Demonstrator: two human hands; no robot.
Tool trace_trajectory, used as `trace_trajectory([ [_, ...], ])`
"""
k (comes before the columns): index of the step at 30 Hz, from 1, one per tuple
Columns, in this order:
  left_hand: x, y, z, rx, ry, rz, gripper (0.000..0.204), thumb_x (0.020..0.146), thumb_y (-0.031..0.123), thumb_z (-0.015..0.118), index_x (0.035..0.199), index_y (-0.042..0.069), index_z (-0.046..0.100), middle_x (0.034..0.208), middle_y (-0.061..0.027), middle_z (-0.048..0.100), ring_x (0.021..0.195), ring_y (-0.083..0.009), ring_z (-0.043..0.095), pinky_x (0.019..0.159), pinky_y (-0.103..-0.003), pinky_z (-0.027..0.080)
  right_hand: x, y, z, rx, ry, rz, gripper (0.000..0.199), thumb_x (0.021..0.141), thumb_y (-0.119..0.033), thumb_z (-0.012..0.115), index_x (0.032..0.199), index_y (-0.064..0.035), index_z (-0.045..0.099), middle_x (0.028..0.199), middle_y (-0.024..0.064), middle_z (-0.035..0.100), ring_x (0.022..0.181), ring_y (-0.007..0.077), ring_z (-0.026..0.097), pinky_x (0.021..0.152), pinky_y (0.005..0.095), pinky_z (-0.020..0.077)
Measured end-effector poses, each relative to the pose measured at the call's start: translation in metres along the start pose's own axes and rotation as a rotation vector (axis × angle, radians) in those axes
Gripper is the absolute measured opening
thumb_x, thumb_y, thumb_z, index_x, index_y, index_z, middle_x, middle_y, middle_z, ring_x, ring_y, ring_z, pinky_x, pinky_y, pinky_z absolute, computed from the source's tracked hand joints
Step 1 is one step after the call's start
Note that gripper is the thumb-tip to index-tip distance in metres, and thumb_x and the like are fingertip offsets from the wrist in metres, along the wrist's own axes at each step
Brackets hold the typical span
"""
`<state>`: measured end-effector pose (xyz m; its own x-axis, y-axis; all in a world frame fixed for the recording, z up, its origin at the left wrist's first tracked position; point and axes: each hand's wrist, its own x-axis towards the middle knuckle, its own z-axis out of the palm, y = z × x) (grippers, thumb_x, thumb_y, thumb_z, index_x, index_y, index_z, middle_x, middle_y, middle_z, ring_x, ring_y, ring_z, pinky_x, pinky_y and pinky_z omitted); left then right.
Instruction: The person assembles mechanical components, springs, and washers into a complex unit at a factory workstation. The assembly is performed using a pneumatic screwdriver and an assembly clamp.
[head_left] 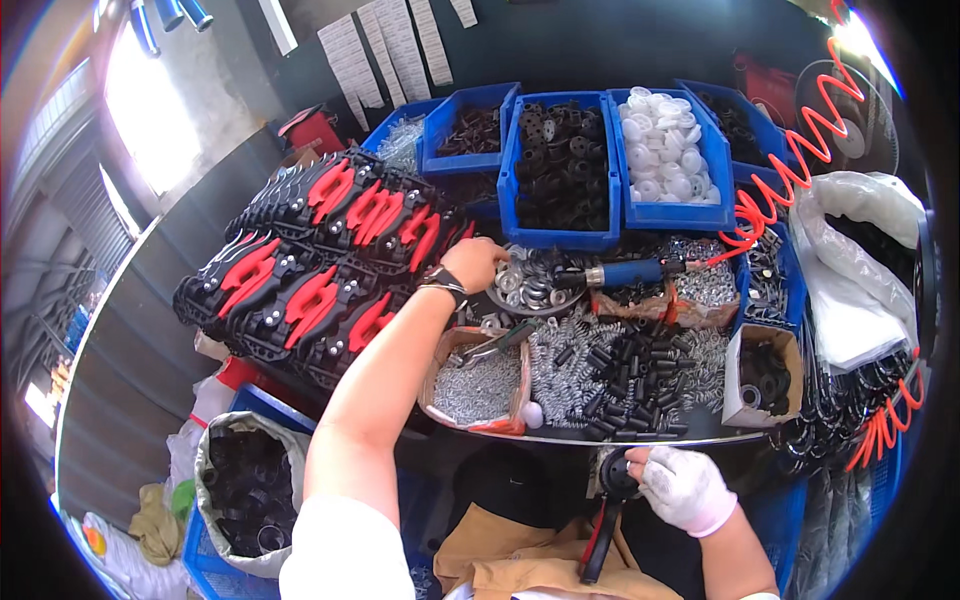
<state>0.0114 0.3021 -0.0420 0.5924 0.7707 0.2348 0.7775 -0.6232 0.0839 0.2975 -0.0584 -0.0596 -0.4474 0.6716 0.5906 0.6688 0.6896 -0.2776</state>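
Note:
My left hand (pixel 475 265), bare with a dark band at its wrist, reaches to a dish (pixel 571 300) of shiny metal rings (pixel 528 280). Its fingers are drawn together at the pile's left edge; what they may hold is hidden. By the table's front edge, my right hand (pixel 685 490) wears a white glove that leaves fingertips bare. Those fingers close on the black round head of a handled part (pixel 618 474), whose black-and-red handle (pixel 598 545) hangs down over my lap. Right of the rings lies a blue air screwdriver (pixel 630 273).
Stacked black-and-red assemblies (pixel 330 245) fill the left. Blue bins of black parts (pixel 560 170) and white plastic pieces (pixel 668 145) stand behind. Springs (pixel 570 350), black sleeves (pixel 640 370), a box of small metal pieces (pixel 478 385) and a coiled red hose (pixel 795 175) crowd the table.

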Motion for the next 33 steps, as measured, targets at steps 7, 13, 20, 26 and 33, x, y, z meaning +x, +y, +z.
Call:
trace_trajectory([
  [7,-0.006,0.030,0.029,0.214,0.009,-0.051,0.021,0.082,0.016,0.065,0.102,0.011,0.071,0.106,-0.0109,0.068,0.103,-0.0329,0.061,0.088,-0.044,0.052,0.013,-0.015,-0.013,-0.021,-0.180,0.153,0.013,0.082,-0.005,0.066,0.094,-0.0078,0.065,0.088,0.0082,0.065,0.071,0.0268,0.066,0.060,0.0359,0.0543],
  [13,-0.014,0.042,0.012,0.110,0.099,-0.166,0.017,0.083,0.008,0.060,0.098,0.008,0.066,0.094,-0.0152,0.069,0.093,-0.0353,0.065,0.079,-0.047,0.054,0.017,-0.008,-0.022,0.052,-0.268,0.090,0.017,0.078,-0.003,0.063,0.094,-0.0043,0.064,0.092,0.0094,0.066,0.076,0.0284,0.067,0.063,0.0359,0.0552],
  [20,-0.078,0.128,-0.058,-0.615,0.490,0.017,0.014,0.080,0.008,0.071,0.088,0.002,0.062,0.080,-0.0097,0.063,0.074,-0.0227,0.060,0.069,-0.033,0.047,0.024,-0.002,-0.026,-0.054,-0.423,0.072,0.010,0.083,-0.010,0.059,0.093,-0.0082,0.061,0.090,0.0078,0.062,0.075,0.0277,0.066,0.061,0.0382,0.0539],
  [26,-0.191,0.204,-0.024,-1.102,0.215,0.020,0.016,0.081,0.001,0.075,0.091,0.004,0.062,0.085,-0.0036,0.061,0.077,-0.0143,0.057,0.071,-0.028,0.046,0.027,0.009,-0.026,0.124,-0.431,0.061,0.013,0.083,-0.007,0.060,0.096,-0.0069,0.064,0.096,0.0089,0.065,0.078,0.0279,0.068,0.065,0.0367,0.0557],
  [33,-0.250,0.263,0.057,-2.030,0.060,-0.483,0.018,0.090,0.002,0.069,0.105,0.004,0.060,0.094,0.0007,0.060,0.087,-0.0056,0.056,0.078,-0.021,0.046,0.037,0.004,-0.029,0.013,-0.503,0.082,0.017,0.076,-0.002,0.067,0.091,-0.0081,0.065,0.091,0.0077,0.067,0.074,0.0269,0.068,0.060,0.0344,0.0554],
])
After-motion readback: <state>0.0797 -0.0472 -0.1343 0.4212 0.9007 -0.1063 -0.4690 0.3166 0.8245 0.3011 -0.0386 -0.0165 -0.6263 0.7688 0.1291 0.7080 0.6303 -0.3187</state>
